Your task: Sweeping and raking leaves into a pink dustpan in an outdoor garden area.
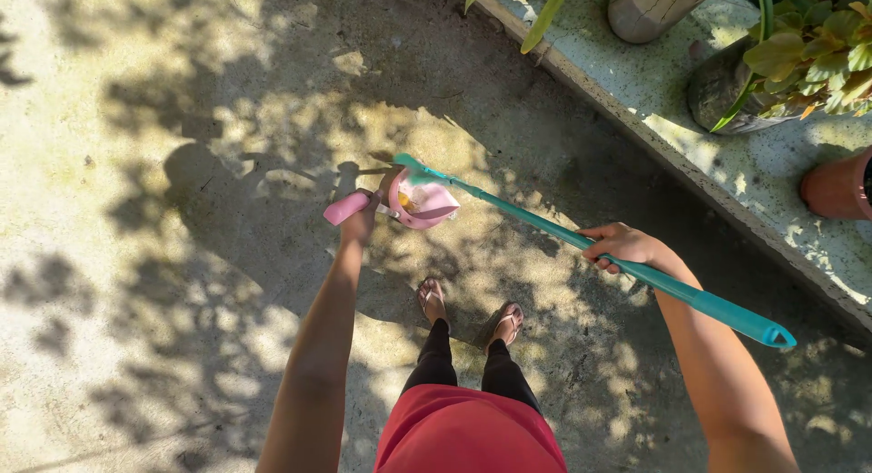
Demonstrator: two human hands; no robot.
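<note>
My left hand [363, 217] grips the pink handle of a pink dustpan [420, 202], held above the concrete ground with a bit of yellowish debris in its scoop. My right hand [623, 246] is wrapped around the long teal broom handle [636, 271], which runs from lower right up to the left. The broom's head [411, 164] sits at the dustpan's mouth. My feet in sandals [470, 311] stand just below the dustpan.
Sun-dappled concrete ground [163, 164] spreads to the left. A raised concrete ledge [690, 128] runs diagonally at the upper right, carrying potted plants [799, 64], a grey pot [647, 9] and a terracotta pot [837, 188].
</note>
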